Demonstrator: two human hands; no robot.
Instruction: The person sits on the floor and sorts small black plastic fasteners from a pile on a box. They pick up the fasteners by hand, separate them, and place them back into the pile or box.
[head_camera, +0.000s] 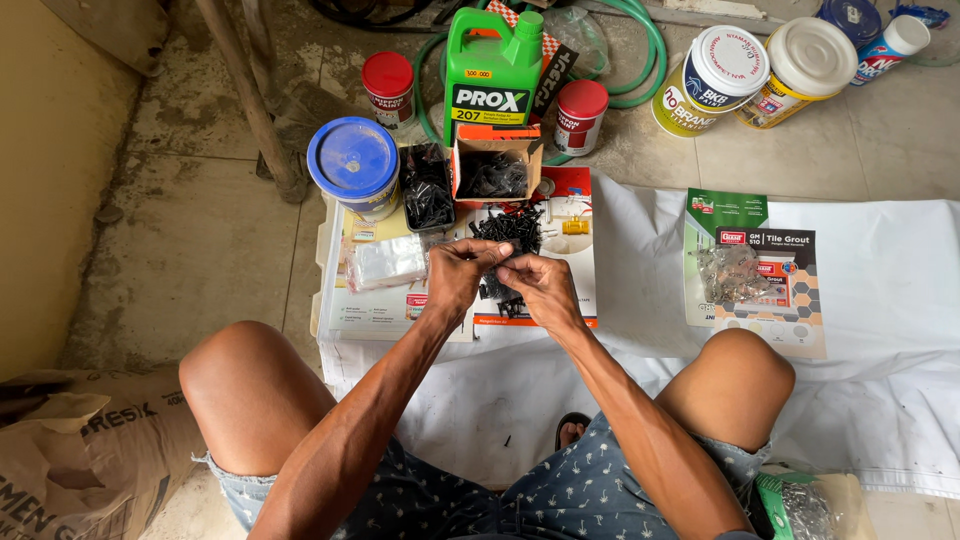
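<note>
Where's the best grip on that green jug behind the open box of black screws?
Probably the moulded handle at the top of the green jug, taken from above. It stands upright with its cap on, and the open orange box crowds its near side while two red-lidded tins flank it.

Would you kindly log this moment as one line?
left hand: pinching black screws | right hand: pinching same screws | orange box: open, behind

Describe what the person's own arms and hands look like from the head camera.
Both arms are bare to the edge of the picture, with no sleeves. The left hand and right hand wear no gloves; no watch, ring or bracelet shows. Below them are blue patterned shorts.
</note>
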